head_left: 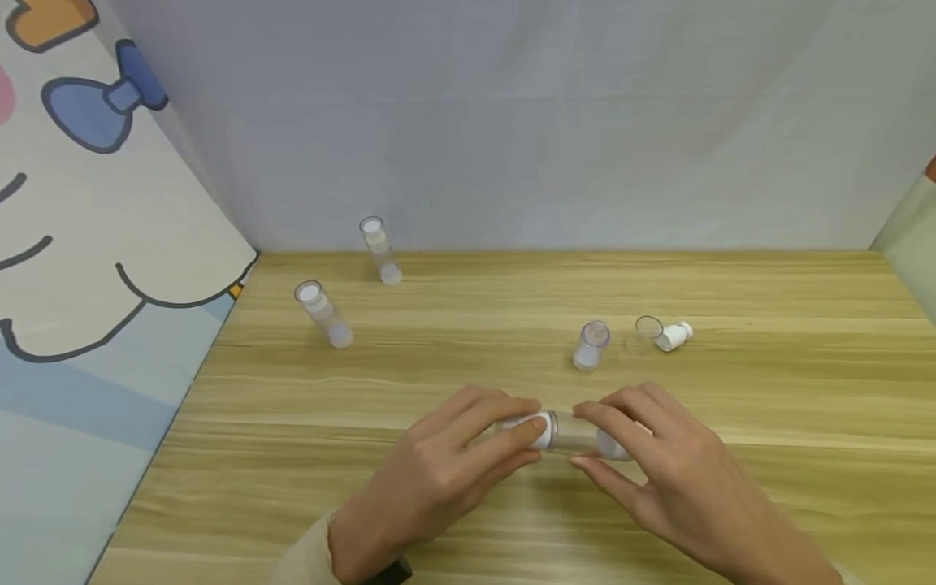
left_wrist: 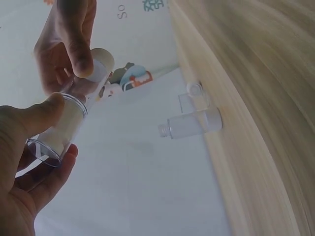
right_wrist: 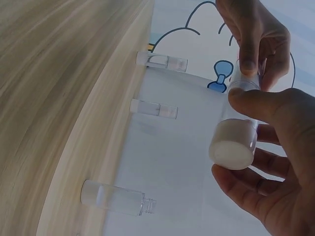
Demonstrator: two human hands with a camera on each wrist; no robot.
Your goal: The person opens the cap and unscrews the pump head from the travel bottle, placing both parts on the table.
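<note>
A clear cylindrical bottle (head_left: 576, 432) with a white base (right_wrist: 232, 147) lies sideways in the air between both hands, low over the table. My left hand (head_left: 457, 455) grips its capped end, thumb and fingers around the clear cap (left_wrist: 59, 130) with a white part showing inside. At the other end, my right hand (head_left: 669, 467) holds the clear body near the base, thumb on one side and fingers on the other. The two ends are in line; whether the cap is fully seated cannot be told.
An uncapped clear bottle (head_left: 591, 345) stands beyond the hands. To its right are a clear cap (head_left: 648, 328) and a white pump top (head_left: 674, 335) lying on its side. Two capped bottles (head_left: 324, 314) (head_left: 381, 250) stand at the left on the wooden table (head_left: 468, 325), before a pale backdrop (head_left: 512, 130).
</note>
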